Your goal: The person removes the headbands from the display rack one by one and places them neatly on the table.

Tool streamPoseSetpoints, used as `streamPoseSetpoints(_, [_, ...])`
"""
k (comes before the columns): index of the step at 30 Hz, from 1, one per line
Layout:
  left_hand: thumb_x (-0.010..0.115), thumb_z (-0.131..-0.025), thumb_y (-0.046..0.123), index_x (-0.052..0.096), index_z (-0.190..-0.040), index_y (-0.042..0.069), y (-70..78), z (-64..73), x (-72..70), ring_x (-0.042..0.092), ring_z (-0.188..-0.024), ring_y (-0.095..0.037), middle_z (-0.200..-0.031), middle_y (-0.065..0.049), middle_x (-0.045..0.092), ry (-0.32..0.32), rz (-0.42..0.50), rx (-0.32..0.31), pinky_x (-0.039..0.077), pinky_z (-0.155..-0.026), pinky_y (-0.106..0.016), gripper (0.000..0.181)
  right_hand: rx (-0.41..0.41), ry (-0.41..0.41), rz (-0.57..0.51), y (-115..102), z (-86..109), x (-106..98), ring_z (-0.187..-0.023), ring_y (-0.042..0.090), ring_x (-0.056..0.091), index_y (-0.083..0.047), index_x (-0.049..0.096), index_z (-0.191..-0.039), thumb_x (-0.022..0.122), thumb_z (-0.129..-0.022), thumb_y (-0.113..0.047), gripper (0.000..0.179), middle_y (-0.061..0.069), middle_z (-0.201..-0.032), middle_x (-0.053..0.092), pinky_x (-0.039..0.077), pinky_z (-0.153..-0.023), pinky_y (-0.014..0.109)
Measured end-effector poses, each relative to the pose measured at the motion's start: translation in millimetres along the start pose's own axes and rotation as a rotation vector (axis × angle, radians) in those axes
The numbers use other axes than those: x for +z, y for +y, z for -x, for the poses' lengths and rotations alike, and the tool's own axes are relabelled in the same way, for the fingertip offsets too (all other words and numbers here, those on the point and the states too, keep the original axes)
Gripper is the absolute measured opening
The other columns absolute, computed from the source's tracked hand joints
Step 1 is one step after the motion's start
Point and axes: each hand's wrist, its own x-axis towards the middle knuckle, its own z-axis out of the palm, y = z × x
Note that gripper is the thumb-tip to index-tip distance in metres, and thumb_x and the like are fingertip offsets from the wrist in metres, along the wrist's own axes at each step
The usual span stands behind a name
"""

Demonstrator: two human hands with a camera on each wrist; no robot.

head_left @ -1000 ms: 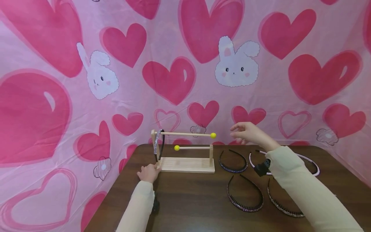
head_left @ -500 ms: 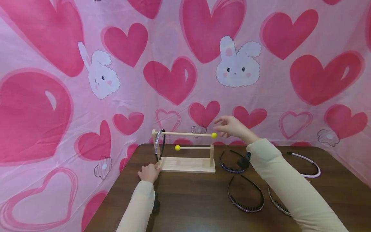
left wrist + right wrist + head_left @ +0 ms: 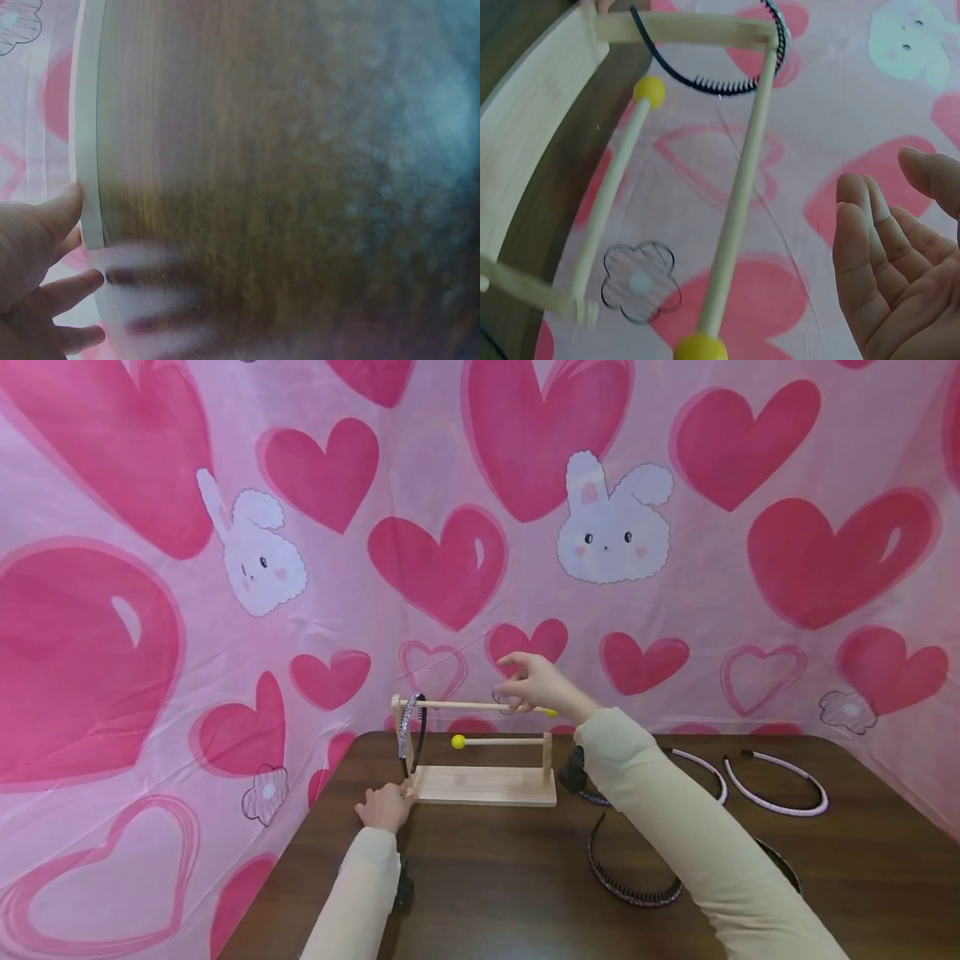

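A wooden headband stand (image 3: 483,787) has two horizontal rods with yellow ball ends. On its upper rod, near the left post, hangs a silvery glitter headband (image 3: 406,735) with dark comb teeth. My left hand (image 3: 384,807) grips the left end of the base; in the left wrist view its thumb (image 3: 64,210) lies against the wood's edge. My right hand (image 3: 542,683) is raised by the upper rod, holding nothing, and overlaps the rod in the head view. The right wrist view shows its fingers (image 3: 862,255) loosely bent beside the rod.
Right of the stand, two pale headbands (image 3: 806,812) and a purple glitter headband (image 3: 637,897) lie on the dark wooden table (image 3: 480,885). My right sleeve (image 3: 675,827) partly covers several headbands. A pink heart-print cloth (image 3: 427,460) hangs behind.
My right hand has moved left from beyond the upper rod's yellow ball to above the rod. The left hand, the stand and its hanging headband have stayed in place.
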Motion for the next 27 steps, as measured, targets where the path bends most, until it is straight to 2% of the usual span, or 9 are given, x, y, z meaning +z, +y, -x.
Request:
streamPoseSetpoints(5, [0.064, -0.086, 0.032, 0.062, -0.119, 0.006, -0.3, -0.6, 1.2, 0.047, -0.095, -0.039, -0.104, -0.022, 0.062, 0.008, 0.005, 0.000, 0.032, -0.079, -0.056, 0.043, -0.008, -0.001, -0.028, -5, -9.3, 19, -0.067, 0.029, 0.064, -0.006, 0.046, -0.130, 0.068, -0.085, -0.013, 0.051, 0.015, -0.086, 0.061, 0.053, -0.059, 0.033])
streamPoseSetpoints(9, [0.064, -0.086, 0.033, 0.064, -0.117, 0.006, -1.9, -2.1, 3.6, 0.047, -0.095, -0.039, -0.102, -0.022, 0.062, 0.014, 0.009, 0.004, 0.033, -0.079, -0.056, 0.042, -0.023, -0.002, -0.016, -10, -14.6, 35, -0.062, 0.022, 0.064, -0.007, 0.046, -0.130, 0.069, -0.084, -0.017, 0.053, 0.016, -0.090, 0.062, 0.053, -0.059, 0.034])
streamPoseSetpoints(14, [0.064, -0.086, 0.033, 0.065, -0.116, 0.006, -3.5, -4.0, 5.4, 0.047, -0.094, -0.038, -0.099, -0.021, 0.063, 0.018, 0.012, -0.004, 0.033, -0.078, -0.055, 0.041, -0.047, -0.028, 0.000, -15, -20.3, 58, -0.060, 0.020, 0.064, -0.008, 0.046, -0.131, 0.069, -0.084, -0.019, 0.054, 0.014, -0.090, 0.064, 0.052, -0.055, 0.031])
streamPoseSetpoints(18, [0.065, -0.085, 0.033, 0.063, -0.118, 0.006, -3.9, -4.8, 5.3, 0.047, -0.094, -0.038, -0.101, -0.021, 0.062, 0.003, 0.021, -0.014, 0.032, -0.079, -0.055, 0.042, -0.064, -0.046, 0.006, -18, -23.3, 77, -0.058, 0.019, 0.063, -0.007, 0.047, -0.130, 0.069, -0.084, -0.018, 0.052, 0.012, -0.091, 0.064, 0.052, -0.058, 0.036])
streamPoseSetpoints(21, [0.065, -0.086, 0.033, 0.062, -0.120, 0.006, -4.0, -5.2, 5.1, 0.046, -0.095, -0.038, -0.103, -0.021, 0.062, -0.008, 0.026, -0.019, 0.032, -0.080, -0.055, 0.043, -0.065, -0.051, -0.029, -18, -25.7, 90, -0.060, 0.023, 0.063, -0.006, 0.047, -0.130, 0.069, -0.083, -0.016, 0.053, 0.009, -0.088, 0.062, 0.052, -0.060, 0.039])
streamPoseSetpoints(27, [0.064, -0.086, 0.032, 0.061, -0.120, 0.005, -3.1, -5.2, 5.2, 0.046, -0.095, -0.039, -0.104, -0.021, 0.062, -0.029, 0.020, -0.017, 0.032, -0.080, -0.055, 0.043, -0.064, -0.061, -0.132, -13, -29.8, 109, -0.061, 0.025, 0.063, -0.002, 0.044, -0.131, 0.068, -0.083, -0.010, 0.054, 0.011, -0.086, 0.062, 0.051, -0.052, 0.031])
